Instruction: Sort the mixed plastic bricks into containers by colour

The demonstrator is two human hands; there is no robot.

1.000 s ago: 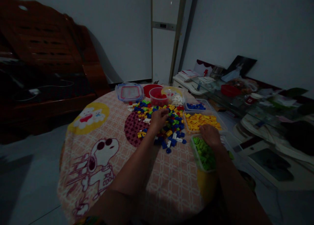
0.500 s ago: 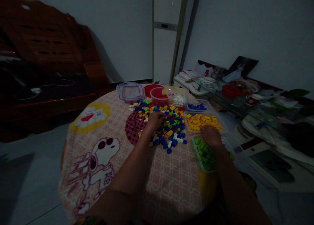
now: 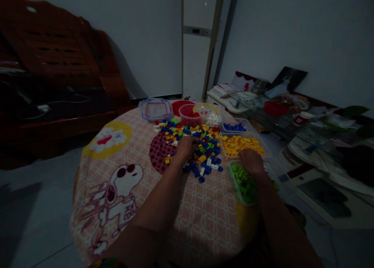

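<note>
My left hand (image 3: 186,147) reaches into a mixed pile of toy building bricks (image 3: 206,145) in the middle of the table. Its fingers are curled together among the bricks, and whatever they pinch is hidden. My right hand (image 3: 251,161) hangs with bent fingers over the meeting rims of two clear boxes. Yellow bricks (image 3: 238,144) fill the farther box, and green bricks (image 3: 244,184) lie in the nearer one, partly under my wrist. I cannot make out anything between the right fingers.
Behind the pile stand a round tub (image 3: 189,117) with red bricks and a clear lidded box (image 3: 156,110). White bricks (image 3: 212,119) and a box of blue bricks (image 3: 233,127) sit farther right. A cluttered glass-topped stand (image 3: 257,112) adjoins the table's right side.
My left hand has shifted slightly nearer to me within the pile, its fingers now more tucked down. The right hand stays in nearly the same place.
</note>
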